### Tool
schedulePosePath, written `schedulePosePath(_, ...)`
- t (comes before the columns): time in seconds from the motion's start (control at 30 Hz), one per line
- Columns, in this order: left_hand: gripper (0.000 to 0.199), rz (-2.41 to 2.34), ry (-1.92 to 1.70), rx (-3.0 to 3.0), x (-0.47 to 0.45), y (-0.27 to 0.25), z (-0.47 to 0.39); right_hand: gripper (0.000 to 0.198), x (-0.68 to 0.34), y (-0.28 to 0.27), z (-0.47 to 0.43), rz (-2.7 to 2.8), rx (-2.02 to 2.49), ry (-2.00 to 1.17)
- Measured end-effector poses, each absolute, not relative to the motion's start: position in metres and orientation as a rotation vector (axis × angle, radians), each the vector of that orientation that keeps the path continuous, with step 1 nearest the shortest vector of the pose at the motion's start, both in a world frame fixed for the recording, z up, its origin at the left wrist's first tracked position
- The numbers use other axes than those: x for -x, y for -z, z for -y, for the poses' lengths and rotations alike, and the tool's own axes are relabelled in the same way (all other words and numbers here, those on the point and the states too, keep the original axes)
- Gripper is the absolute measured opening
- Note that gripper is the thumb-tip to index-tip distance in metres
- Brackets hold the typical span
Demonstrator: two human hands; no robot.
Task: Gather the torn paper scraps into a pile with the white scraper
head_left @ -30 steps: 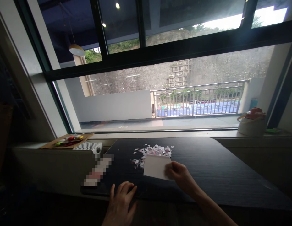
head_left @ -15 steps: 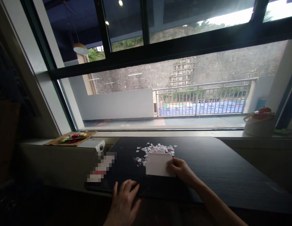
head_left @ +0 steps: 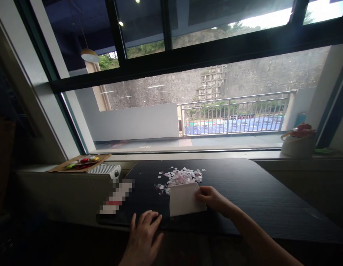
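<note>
Clock directions taken from the white card (head_left: 184, 200), 12 toward the window (head_left: 204, 85). Card sits on the dark table (head_left: 243, 192), near its front edge. Paper scraps (head_left: 184, 176) form a loose heap at 12, directly beyond the card, strays reaching 11. At 9, a pixelated strip (head_left: 116, 199) near the table's left edge; at 10, a white grilled box (head_left: 106, 170) and a brown sheet (head_left: 56, 168) bearing coloured items (head_left: 86, 162). White bucket (head_left: 297, 145) on the sill at 2, well apart.

Right hand (head_left: 211, 197) at 3, fingers clamped on the card's right side. Left hand (head_left: 145, 234) at 8, palm down, fingers apart, holding nothing; table contact cannot be confirmed.

Card's broad face shows upward; its apparent longer axis runs roughly 9 to 3, far edge facing the scraps. Foreshortening leaves the true long side uncertain.

Right fingers hide part of the card's right edge. Scraps directly behind the far edge may be covered; contact there unclear. Strip's identity is masked. Right forearm and left wrist leave the bottom of the view; space below the table is dark.
</note>
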State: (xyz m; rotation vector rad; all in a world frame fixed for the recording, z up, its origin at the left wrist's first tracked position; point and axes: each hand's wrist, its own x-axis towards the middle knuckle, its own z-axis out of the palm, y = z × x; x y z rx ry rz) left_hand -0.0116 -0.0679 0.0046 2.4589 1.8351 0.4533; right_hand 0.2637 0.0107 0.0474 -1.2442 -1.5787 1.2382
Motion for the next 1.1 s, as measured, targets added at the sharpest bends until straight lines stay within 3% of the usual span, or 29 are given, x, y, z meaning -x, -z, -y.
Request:
schedulePosePath(0.27, 0.045, -1.875, -0.495, -2.445, 0.004, -0.009, 0.070, 0.029, -0.289, -0.041, 0.010, 1.446, 1.290, -1.206)
schedulePosePath(1.1, 0.048, -1.918, -0.326, -2.379, -0.005, -0.026, 0.076, 0.024, -0.267, -0.034, 0.021, 1.497, 1.268, -1.290)
